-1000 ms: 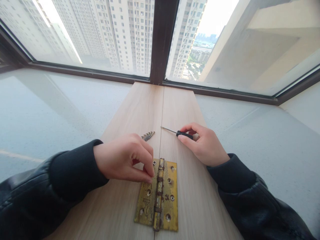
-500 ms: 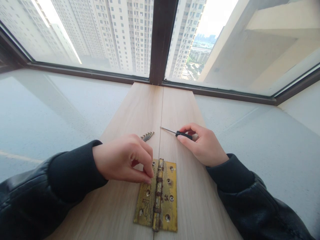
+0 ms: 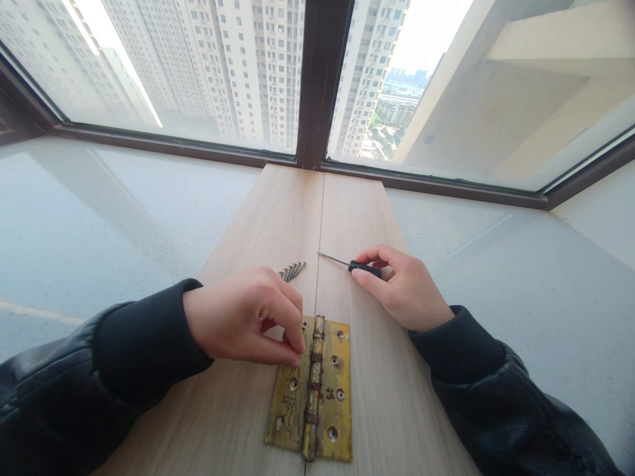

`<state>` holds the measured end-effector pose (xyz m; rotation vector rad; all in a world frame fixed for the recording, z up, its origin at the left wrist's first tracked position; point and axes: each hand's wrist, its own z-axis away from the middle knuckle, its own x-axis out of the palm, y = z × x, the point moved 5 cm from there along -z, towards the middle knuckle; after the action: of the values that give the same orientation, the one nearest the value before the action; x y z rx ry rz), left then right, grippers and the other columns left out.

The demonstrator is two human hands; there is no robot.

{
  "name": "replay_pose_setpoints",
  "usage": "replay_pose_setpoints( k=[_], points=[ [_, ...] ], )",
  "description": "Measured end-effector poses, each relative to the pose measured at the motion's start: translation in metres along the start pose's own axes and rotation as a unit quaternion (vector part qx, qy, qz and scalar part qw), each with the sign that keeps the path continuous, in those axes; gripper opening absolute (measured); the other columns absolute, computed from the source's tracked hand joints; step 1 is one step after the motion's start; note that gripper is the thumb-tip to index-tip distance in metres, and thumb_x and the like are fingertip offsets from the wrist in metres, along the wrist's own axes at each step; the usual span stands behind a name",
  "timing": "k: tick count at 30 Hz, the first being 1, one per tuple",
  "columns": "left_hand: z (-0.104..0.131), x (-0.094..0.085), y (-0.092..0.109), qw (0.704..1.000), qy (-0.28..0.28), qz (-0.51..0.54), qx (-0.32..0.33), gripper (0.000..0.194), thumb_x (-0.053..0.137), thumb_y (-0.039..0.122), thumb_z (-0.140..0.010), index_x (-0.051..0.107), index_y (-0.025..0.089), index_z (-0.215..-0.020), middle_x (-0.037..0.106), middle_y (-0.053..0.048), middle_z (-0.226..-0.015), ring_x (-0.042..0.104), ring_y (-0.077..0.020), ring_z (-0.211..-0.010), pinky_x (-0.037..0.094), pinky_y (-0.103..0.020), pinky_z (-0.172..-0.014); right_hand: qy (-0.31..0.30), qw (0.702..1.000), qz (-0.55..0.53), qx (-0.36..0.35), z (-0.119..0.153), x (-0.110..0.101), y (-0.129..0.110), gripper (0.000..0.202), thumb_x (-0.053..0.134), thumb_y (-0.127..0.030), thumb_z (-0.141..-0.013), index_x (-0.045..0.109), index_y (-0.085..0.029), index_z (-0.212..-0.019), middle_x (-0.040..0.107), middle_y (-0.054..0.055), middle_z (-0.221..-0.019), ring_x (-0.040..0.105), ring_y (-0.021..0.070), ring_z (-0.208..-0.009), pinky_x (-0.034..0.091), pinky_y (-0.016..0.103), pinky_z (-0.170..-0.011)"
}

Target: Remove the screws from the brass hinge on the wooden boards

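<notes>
A worn brass hinge (image 3: 342, 413) lies unfolded across the seam between two pale boards. Over the upper part of its left leaf, my left hand (image 3: 253, 320) is closed in a pinch; whatever the fingertips hold is hidden. A cross-head screw (image 3: 305, 324) sits in the top hole of that leaf, just beyond my fingers. My right hand (image 3: 401, 285) grips the black handle of a screwdriver (image 3: 366, 268), its thin shaft pointing left to the seam. Several screws (image 3: 294, 270) lie in a row behind my left hand, which partly covers them.
The two wooden boards (image 3: 282, 211) run side by side up to a dark window frame (image 3: 313, 99). A white speckled sill (image 3: 163, 198) spreads out on both sides, below the boards' edges. Tall buildings show through the glass.
</notes>
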<state>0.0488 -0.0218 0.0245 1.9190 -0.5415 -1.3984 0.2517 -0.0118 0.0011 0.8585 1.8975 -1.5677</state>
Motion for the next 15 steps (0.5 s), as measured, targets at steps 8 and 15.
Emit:
replay_pose_setpoints(
  k=[8, 15],
  points=[
    [-0.0005, 0.0001, -0.0003, 1.0, 0.001, 0.003, -0.005, 0.007, 0.069, 0.018, -0.079, 0.073, 0.014, -0.075, 0.07, -0.006, -0.069, 0.054, -0.0069, -0.05, 0.043, -0.016, -0.046, -0.003, 1.0, 0.0, 0.004, -0.0002, 0.0009, -0.0002, 0.015, 0.063, -0.031, -0.078, 0.067, -0.019, -0.086, 0.063, 0.0, -0.075, 0.056, 0.0152, -0.066, 0.042, 0.031, -0.065],
    [-0.0015, 0.0003, -0.0002, 1.0, -0.003, 0.002, -0.004, 0.008, 0.069, 0.017, -0.079, 0.074, 0.013, -0.074, 0.07, -0.007, -0.068, 0.055, -0.007, -0.05, 0.043, -0.016, -0.046, -0.005, 1.0, 0.0, 0.004, -0.0013, 0.001, -0.0006, 0.014, 0.063, -0.031, -0.078, 0.066, -0.019, -0.086, 0.063, -0.001, -0.076, 0.056, 0.0149, -0.067, 0.042, 0.03, -0.065]
  ],
)
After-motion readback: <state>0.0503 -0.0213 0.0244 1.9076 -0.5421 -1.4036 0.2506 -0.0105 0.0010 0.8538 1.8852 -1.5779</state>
